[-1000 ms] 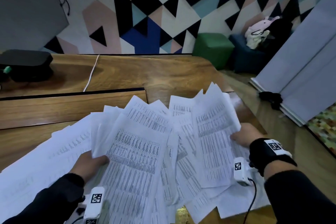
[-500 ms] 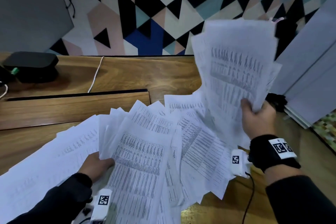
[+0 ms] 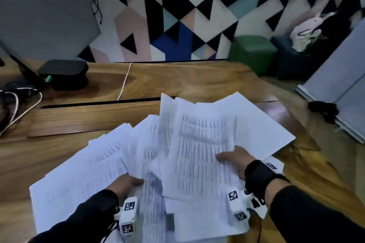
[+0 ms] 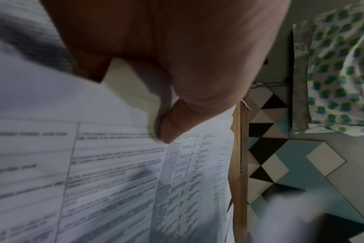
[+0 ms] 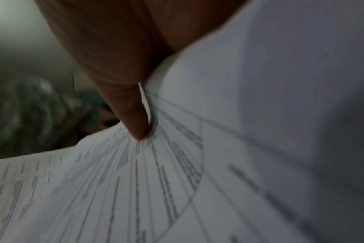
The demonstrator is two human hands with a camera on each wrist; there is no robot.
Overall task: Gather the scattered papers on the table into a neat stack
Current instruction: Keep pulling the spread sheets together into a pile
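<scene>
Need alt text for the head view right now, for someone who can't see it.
Both hands grip a loose, fanned spread of printed papers over a wooden table: the right hand holds one bunch, the left hand another. A black box and a white cable sit behind.

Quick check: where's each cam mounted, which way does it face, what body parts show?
Head: on the head, looking forward and down at the papers on the wooden table; both hands, left hand, right hand, and dark sleeves show.
Left wrist: along the hand; thumb on a printed sheet.
Right wrist: along the hand; thumb pinching sheets, blurred.
Shared: the papers in all three views; patterned wall in head and left wrist.
</scene>
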